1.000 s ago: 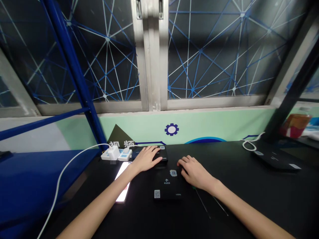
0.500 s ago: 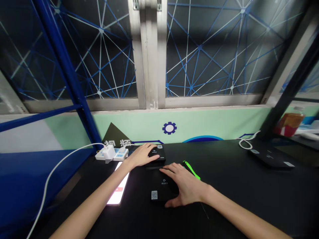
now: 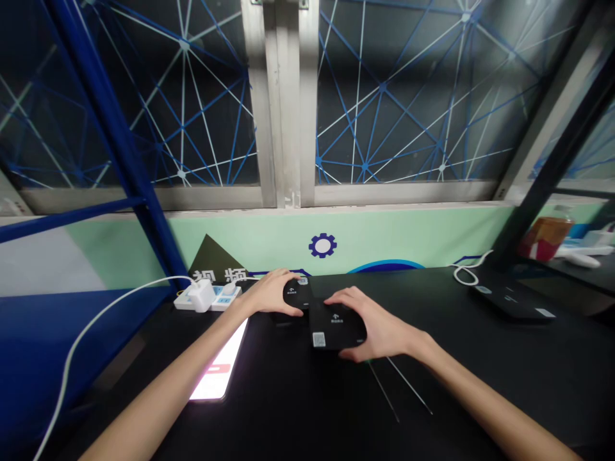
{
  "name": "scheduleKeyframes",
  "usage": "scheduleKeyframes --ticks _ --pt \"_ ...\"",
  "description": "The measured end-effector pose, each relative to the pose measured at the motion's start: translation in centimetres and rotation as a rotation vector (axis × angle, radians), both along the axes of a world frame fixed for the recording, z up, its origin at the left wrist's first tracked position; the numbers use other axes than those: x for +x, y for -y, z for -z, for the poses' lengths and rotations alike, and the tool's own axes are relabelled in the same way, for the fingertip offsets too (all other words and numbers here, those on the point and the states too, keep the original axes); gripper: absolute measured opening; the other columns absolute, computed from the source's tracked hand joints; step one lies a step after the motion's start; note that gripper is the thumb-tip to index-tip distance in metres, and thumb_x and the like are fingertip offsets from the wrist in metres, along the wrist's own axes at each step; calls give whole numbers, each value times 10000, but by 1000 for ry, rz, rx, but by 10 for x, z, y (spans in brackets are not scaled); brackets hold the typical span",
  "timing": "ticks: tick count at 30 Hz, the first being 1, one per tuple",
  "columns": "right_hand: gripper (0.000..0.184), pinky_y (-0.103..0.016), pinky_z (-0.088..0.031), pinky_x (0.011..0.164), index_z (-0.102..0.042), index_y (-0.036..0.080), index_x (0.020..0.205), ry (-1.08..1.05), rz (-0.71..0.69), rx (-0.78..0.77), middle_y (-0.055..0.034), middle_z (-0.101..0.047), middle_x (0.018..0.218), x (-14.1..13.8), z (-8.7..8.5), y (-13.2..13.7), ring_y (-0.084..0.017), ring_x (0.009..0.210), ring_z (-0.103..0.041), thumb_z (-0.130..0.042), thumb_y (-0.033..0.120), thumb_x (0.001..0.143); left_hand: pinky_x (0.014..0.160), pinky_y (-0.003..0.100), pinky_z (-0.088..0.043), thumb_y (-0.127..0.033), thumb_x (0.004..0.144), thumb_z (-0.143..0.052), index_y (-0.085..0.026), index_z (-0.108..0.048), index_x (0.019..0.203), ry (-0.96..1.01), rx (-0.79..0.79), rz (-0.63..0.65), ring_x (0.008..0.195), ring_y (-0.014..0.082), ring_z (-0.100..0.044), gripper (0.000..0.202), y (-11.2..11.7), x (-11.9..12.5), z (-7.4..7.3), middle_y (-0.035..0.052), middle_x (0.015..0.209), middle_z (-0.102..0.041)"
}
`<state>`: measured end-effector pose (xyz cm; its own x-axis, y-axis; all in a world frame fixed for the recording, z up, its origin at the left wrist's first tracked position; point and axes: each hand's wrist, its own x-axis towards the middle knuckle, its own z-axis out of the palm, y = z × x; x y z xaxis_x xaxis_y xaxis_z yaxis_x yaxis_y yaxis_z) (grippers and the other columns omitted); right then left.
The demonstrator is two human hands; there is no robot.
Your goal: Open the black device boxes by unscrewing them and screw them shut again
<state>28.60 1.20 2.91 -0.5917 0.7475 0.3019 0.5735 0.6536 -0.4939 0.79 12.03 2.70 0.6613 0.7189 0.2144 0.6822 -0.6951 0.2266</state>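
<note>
Over the worktop (image 3: 298,410)'s middle, your right hand (image 3: 377,326) clasps the near black box (image 3: 335,330) by its right end; your half-curled left hand (image 3: 269,294) holds the far black box (image 3: 296,293)'s left end. Both look light, stiff, slick: opposite edges should grip best.

The left hand (image 3: 276,292) spans the rear black box (image 3: 296,294), fingers over its far side and thumb by its near edge. The right hand (image 3: 377,323) grips the front black box (image 3: 331,330) from its right end, thumb along the near edge; whether the two boxes touch is unclear. Two thin metal shafts (image 3: 409,385) lie beside the right wrist on the black table (image 3: 288,410). A lit phone (image 3: 223,365) lies partly behind the left forearm, near a white power strip (image 3: 234,301) with a plugged-in adapter (image 3: 202,295). A third black box (image 3: 512,304) sits well apart, at right.
</note>
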Motion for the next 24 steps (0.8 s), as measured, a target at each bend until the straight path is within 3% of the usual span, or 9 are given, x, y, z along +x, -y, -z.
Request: scheduleKeyframes --ticks 4,9,15,24 --pt "766 -500 -408 1032 -511 268 1327 -10 85 43 -89 -512 1261 15 -3 -22 -301 1200 -479 -802 320 620 954 445 -432 -707 640 -712 -290 -519 1333 19 2 3 1148 327 -554 832 18 -7 -12 81 1295 -559" --pt "846 -522 -399 1039 -464 256 1385 -10 132 81 -109 -500 1308 26 6 -57 -314 1210 -483 -803 307 611 939 428 -447 -685 621 -751 -304 -517 1343 32 -29 68 1159 320 -526 850 61 -13 -18 69 1282 -547" --pt "809 -523 -385 1047 -494 242 1364 30 76 11 -115 -516 1306 26 19 -84 -320 1214 -490 -809 332 624 974 441 -432 -674 558 -805 -321 -527 1342 35 -122 112 1141 322 -518 904 102 -6 -4 56 1244 -555" --pt "727 -496 -393 1029 -542 238 1264 4 48 -57 -101 -543 1259 16 38 -99 -319 1200 -496 -813 306 593 998 466 -429 -643 526 -831 -324 -535 1342 83 -177 71 1144 327 -523 925 102 0 24 56 1260 -541"
